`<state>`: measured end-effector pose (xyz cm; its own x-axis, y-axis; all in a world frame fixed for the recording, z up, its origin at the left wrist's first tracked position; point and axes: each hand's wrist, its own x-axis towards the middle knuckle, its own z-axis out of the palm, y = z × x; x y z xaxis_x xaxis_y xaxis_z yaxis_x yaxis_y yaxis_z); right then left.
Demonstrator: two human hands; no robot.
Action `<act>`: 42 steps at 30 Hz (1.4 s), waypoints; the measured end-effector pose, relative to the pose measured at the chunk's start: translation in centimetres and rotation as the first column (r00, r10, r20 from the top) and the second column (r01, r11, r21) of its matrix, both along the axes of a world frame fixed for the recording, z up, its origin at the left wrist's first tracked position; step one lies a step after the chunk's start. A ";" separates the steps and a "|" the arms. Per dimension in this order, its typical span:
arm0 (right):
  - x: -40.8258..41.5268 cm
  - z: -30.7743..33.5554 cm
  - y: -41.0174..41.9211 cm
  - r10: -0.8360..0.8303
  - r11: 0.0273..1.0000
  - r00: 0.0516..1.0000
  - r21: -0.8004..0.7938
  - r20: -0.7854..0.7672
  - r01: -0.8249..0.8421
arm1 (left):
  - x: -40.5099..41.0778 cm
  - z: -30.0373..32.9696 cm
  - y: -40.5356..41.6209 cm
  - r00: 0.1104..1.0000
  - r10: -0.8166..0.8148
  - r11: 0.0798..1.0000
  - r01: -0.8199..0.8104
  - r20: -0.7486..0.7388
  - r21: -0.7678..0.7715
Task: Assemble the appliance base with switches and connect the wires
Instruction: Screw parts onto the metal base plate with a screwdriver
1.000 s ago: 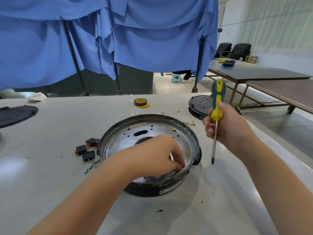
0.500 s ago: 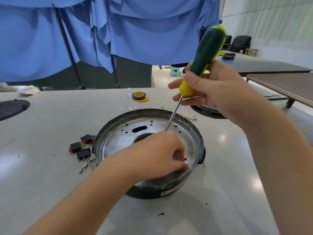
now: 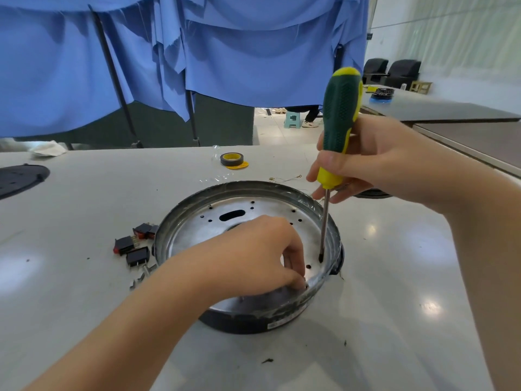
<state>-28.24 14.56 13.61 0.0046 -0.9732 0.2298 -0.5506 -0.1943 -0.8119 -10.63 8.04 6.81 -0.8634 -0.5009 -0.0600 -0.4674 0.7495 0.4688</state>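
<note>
Screwdriver (image 3: pixel 339 128) down in the pan, and this job looks like it's in its early stages! The round appliance base (image 3: pixel 324 221) sits at the middle of the grey table (image 3: pixel 84 198), its shiny metal floor facing up, dotted with small holes and one long slot toward twelve o'clock. The right hand (image 3: pixel 375 162) has its fingers wrapped around the green-and-yellow handle, holding the tool nearly upright, and the tip meets the metal floor near the rim at about four o'clock, on or right by one of the holes. Whether a screw sits under the tip I cannot tell. The left hand (image 3: pixel 265 255) reaches into the base at about five o'clock, fingers curled down with the tips bunched together against the floor by the rim, possibly pinching something small, but that is hidden. So a fastening step appears to be in hand. What's left? Plenty, by my reading. Three black switches (image 3: pixel 132 245) lie loose on the table just outside the base at nine o'clock, none fitted, with a few small metal bits (image 3: pixel 143 273) beside them. Thin wires (image 3: pixel 284 179) rest on the table beyond the rim at one o'clock, not connected to anything visible. A roll of tape (image 3: pixel 231 159) waits farther back at twelve o'clock. Switches and wiring both look undone.
</note>
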 end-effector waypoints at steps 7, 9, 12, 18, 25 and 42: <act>0.1 -0.1 0.1 0.039 0.999 0.999 0.038 -0.029 -0.038 | 0.1 0.0 0.0 0.999 -0.044 0.997 0.045 -0.019 0.062; 0.0 0.1 0.3 0.031 0.999 0.999 0.029 -0.039 -0.030 | 0.1 -0.1 0.2 0.999 -0.044 0.996 0.046 -0.031 0.075; 0.0 0.3 0.4 0.030 0.999 0.998 0.020 -0.058 -0.029 | -0.1 -0.1 0.3 0.998 -0.052 0.997 0.054 -0.048 0.056; 0.1 0.1 0.4 0.056 0.998 0.997 0.042 -0.047 -0.054 | -0.4 -0.5 0.7 0.996 -0.069 0.998 0.069 -0.059 -0.010; 0.3 0.0 0.2 0.064 0.997 0.996 0.051 -0.062 -0.061 | -0.3 -0.4 0.6 0.996 -0.053 0.998 0.054 -0.067 0.011; 0.3 0.0 0.2 0.066 0.996 0.995 0.064 -0.070 -0.061 | -0.3 -0.5 0.4 0.999 -0.018 1.000 0.018 -0.030 -0.018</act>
